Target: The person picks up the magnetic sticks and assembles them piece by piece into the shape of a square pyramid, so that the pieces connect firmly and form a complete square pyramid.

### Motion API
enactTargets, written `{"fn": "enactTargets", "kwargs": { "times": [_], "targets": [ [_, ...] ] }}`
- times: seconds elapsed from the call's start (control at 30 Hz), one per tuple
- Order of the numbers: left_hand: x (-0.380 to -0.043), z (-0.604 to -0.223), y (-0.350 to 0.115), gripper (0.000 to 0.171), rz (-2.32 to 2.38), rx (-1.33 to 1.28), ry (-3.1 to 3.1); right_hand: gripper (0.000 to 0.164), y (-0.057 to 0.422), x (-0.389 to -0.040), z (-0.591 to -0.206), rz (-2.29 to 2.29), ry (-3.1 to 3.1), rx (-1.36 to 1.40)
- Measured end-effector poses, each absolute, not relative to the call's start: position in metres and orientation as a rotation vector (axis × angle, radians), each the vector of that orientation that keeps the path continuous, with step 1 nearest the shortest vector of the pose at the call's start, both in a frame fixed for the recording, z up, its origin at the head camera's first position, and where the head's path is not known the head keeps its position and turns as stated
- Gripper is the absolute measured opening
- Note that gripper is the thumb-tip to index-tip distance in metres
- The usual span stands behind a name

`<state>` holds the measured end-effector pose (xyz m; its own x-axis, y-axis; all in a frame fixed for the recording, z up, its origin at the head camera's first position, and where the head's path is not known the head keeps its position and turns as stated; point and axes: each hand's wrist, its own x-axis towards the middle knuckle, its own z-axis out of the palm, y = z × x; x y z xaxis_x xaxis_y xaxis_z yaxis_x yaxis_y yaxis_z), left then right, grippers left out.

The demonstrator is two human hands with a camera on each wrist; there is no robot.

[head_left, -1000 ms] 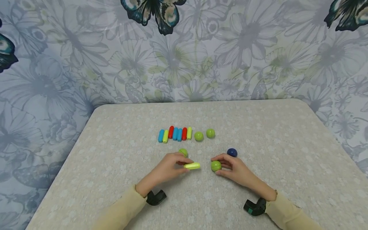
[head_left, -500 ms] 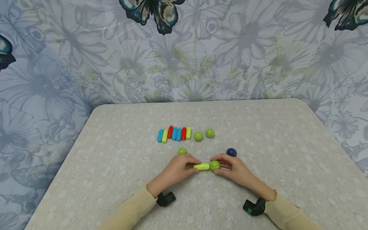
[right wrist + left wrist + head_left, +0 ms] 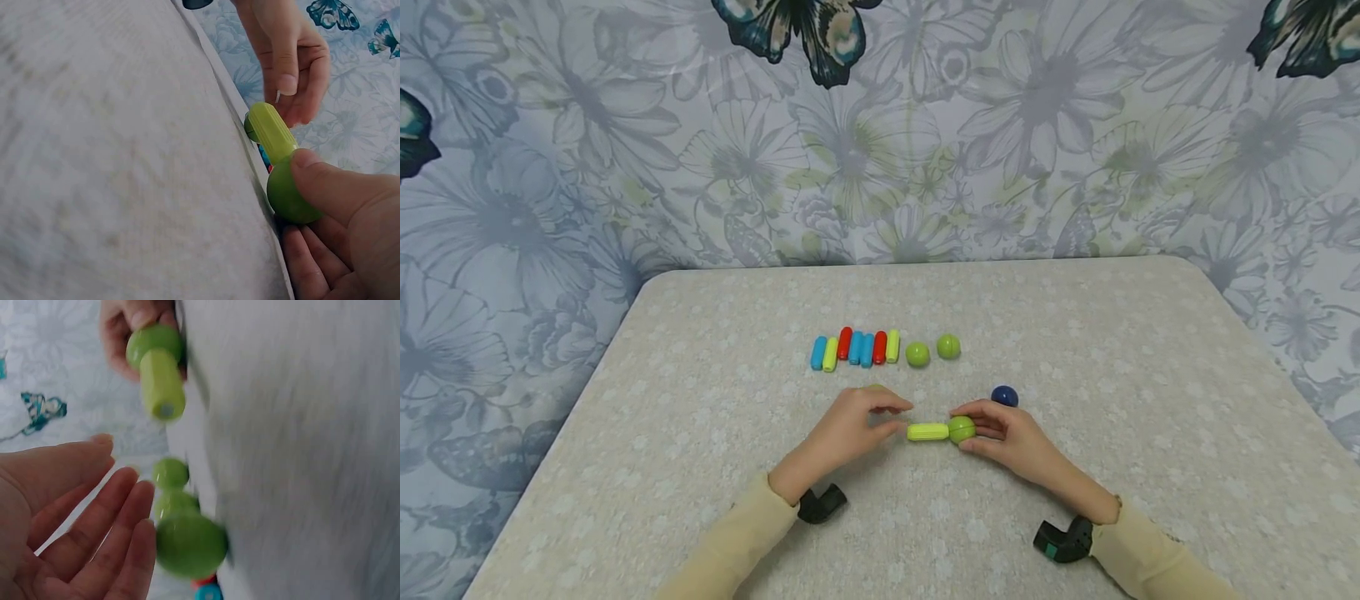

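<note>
In the head view my right hand [image 3: 1018, 437] pinches a green ball [image 3: 961, 430] between thumb and fingers. A ribbed yellow-green rod [image 3: 928, 432] touches the ball end-on and points left. The rod's free end, with a small grey dot, faces the camera in the left wrist view. My left hand [image 3: 850, 429] holds nothing; its thumb and fingers are parted just left of the rod. Another green ball [image 3: 190, 544] lies beyond the left hand, mostly hidden by it in the head view. A dark blue ball [image 3: 1004, 396] sits behind my right hand.
A row of red, blue and yellow-green rods [image 3: 855, 348] lies farther back on the cloth-covered table [image 3: 700, 400]. Two green balls, one [image 3: 917, 354] nearer the rods and another [image 3: 949, 347], stand at the row's right. A patterned wall [image 3: 880, 167] rises behind the table.
My left hand brought the yellow-green rod rightward until it met the green ball, then let go and drew back left. My right hand has kept its grip on the ball, almost still.
</note>
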<state>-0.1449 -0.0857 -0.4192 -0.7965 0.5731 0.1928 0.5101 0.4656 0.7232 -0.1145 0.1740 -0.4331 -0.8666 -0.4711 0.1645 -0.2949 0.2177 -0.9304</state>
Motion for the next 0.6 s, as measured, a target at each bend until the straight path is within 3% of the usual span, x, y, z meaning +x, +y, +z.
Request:
{"fn": "enactTargets", "kwargs": {
  "times": [0.33, 0.6],
  "targets": [
    [-0.160, -0.416, -0.108, 0.043, 0.890, 0.897, 2.833, 0.037, 0.176, -0.116, -0.437, -1.728, 2.310, -0.713],
    [-0.158, -0.422, -0.111, 0.036, 0.856, 0.850, 2.860, 0.037, 0.174, -0.115, -0.432, -1.727, 2.295, -0.693]
  ]
}}
